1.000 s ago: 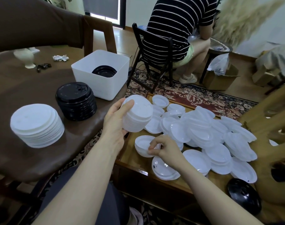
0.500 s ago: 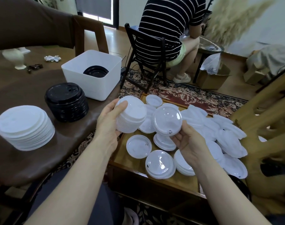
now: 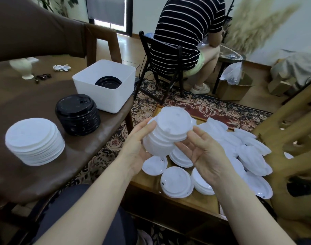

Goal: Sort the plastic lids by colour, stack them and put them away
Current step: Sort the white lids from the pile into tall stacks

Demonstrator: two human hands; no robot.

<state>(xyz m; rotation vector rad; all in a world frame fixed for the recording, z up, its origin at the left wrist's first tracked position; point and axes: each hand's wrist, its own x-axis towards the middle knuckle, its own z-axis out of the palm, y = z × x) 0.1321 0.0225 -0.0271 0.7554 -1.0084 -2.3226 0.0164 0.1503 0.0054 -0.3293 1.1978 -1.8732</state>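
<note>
Near the middle of the frame, my left hand (image 3: 138,147) grips the stack of white lids (image 3: 166,137). The lid my right hand (image 3: 202,152) held out alone a moment ago now sits on top, with that hand's fingers curled at its edge, steadying it. So the stack grows by one. Many loose white lids (image 3: 243,151) wait on the low table (image 3: 209,204) at lower right; I think sorting is far from done.
</note>
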